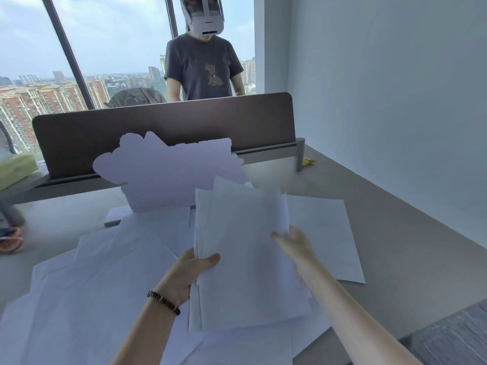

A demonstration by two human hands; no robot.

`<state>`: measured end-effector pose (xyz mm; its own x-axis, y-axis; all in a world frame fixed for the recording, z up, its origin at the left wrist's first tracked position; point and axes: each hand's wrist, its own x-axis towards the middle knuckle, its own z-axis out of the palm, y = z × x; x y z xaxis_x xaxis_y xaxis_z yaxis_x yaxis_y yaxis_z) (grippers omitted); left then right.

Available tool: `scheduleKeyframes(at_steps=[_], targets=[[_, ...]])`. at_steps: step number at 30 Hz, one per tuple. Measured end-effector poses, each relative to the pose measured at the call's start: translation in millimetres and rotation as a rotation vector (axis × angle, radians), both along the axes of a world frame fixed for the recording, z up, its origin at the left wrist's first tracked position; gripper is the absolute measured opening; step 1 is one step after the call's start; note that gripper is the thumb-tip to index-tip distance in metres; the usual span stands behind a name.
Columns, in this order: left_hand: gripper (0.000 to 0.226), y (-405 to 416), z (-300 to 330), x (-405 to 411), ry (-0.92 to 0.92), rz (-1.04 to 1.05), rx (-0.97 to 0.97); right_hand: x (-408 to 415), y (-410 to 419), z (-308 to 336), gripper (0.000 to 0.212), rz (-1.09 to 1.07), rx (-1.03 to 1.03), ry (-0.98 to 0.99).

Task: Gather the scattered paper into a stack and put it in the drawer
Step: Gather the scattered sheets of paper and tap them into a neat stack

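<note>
Gripping a fanned bundle of white paper sheets above the grey desk, left hand pinches thumb-over-edge; right hand touches its right edge, finger closure indeterminate.

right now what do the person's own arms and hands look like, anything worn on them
Both forearms are bare, with no sleeves in view and no gloves. The left hand has a dark beaded bracelet around its wrist. The right hand and its wrist show no jewellery or watch.
</note>
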<state>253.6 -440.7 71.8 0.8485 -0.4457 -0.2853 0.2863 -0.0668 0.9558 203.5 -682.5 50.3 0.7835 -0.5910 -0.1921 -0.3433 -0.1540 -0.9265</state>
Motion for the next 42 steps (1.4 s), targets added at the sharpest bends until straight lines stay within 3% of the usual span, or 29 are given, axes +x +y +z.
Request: scheduleKeyframes(at_steps=[2, 6, 11, 18, 21, 24, 27, 31, 36, 39, 42], targets=[[0.025, 2, 8, 0, -0.02, 0.018, -0.029, -1, -1, 3, 0.046, 0.018, -0.019, -0.049], [0.024, 5, 28, -1, -0.154, 0.047, -0.068, -12, 2, 28, 0.037, 0.106, 0.212, -0.349], [0.018, 7, 45, -8, -0.457, 0.102, -0.131, -27, 10, 70, 0.033, 0.156, 0.124, -0.609], [0.029, 17, 62, -26, -0.443, 0.03, -0.281, -43, 18, 90, 0.039, 0.227, 0.15, -0.714], [0.047, 16, 64, -30, -0.429, 0.012, -0.295, -46, 22, 94, 0.036, 0.245, 0.086, -0.714], [0.021, 12, 67, -32, -0.413, 0.042, -0.311, -46, 25, 98, 0.034, 0.254, 0.019, -0.701], [0.02, 10, 64, -33, -0.398, 0.065, -0.317, -44, 27, 96, 0.028, 0.239, 0.023, -0.718], [0.028, 7, 48, -35, -0.404, 0.097, -0.276, -44, 35, 74, 0.04, 0.224, 0.061, -0.699], [0.019, 3, 46, -30, -0.44, 0.174, -0.265, -36, 40, 73, 0.044, 0.205, 0.059, -0.677], [0.014, 13, 48, -18, -0.43, 0.192, -0.196, -35, 39, 77, 0.04, 0.27, 0.032, -0.548], [0.022, 26, 36, -4, -0.326, 0.176, -0.076, -38, 33, 72, 0.055, 0.292, -0.111, -0.211]])
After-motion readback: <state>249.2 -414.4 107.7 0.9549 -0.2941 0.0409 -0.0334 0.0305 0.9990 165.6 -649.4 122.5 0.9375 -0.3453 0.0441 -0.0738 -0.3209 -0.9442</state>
